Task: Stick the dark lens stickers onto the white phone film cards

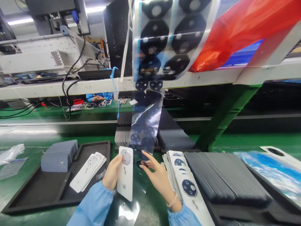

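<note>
Lower centre, the left hand (113, 171) grips a white panel (125, 185) — long axis near-vertical, round patch uppermost. Right hand (158, 177), partly open, pinches a black sticker (140, 163).

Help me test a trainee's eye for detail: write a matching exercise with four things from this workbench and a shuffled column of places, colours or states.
1. Left hand
2. Right hand
3. Black tray
4. Plastic at upper right

A. Bright red
B. Near the lower end of the hanging strip
C. Holding up a white plate
D. Under grey plates and fanned white ones

Pairs: 1-C, 2-B, 3-D, 4-A
</note>
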A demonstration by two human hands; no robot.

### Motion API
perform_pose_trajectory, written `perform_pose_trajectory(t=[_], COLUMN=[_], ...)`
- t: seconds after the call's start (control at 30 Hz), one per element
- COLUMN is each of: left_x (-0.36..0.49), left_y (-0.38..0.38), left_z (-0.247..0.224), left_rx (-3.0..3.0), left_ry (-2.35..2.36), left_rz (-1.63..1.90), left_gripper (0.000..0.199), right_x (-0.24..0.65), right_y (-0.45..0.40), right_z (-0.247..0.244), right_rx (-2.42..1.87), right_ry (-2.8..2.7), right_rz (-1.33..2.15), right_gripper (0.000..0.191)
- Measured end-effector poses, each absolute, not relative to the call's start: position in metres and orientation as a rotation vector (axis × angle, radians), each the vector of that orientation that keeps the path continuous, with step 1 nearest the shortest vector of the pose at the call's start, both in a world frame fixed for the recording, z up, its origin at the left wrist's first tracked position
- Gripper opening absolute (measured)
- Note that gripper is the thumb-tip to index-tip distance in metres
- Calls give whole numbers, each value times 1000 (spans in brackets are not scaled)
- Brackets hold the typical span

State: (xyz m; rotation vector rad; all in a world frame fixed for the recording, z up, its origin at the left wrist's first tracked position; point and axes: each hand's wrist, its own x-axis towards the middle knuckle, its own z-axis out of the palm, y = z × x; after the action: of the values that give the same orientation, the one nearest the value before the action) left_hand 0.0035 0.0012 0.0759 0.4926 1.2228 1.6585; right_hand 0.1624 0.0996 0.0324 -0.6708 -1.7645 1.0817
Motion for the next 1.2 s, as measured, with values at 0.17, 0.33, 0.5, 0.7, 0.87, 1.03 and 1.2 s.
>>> perform_pose_trajectory(t=[0.17, 0.33, 0.5, 0.7, 0.87, 1.03, 1.2], left_x=[5, 2, 4, 2, -1, 20, 49], left_y=[17, 12, 11, 12, 9, -2, -4], left_z=[62, 47, 42, 35, 36, 45, 38], left_rx=[631, 633, 603, 530, 714, 988, 959], left_ry=[1247, 1290, 1355, 1421, 1700, 1863, 1626], left_rz=[1560, 1577, 1623, 1725, 1908, 1838, 1578], left_gripper=[41, 41, 42, 46, 39, 38, 42], right_x=[174, 179, 183, 192, 198, 192, 181], right_y=[93, 94, 88, 74, 70, 68, 63], right_z=[34, 22, 18, 34, 47, 43, 32], right_rx=[-528, -376, -459, -374, -361, -711, -848], right_ry=[-1881, -1968, -1953, -1987, -1780, -1423, -1335], right_rz=[844, 581, 229, -32, 608, 1181, 1395], right_gripper=[27, 33, 24, 23, 13, 11, 20])
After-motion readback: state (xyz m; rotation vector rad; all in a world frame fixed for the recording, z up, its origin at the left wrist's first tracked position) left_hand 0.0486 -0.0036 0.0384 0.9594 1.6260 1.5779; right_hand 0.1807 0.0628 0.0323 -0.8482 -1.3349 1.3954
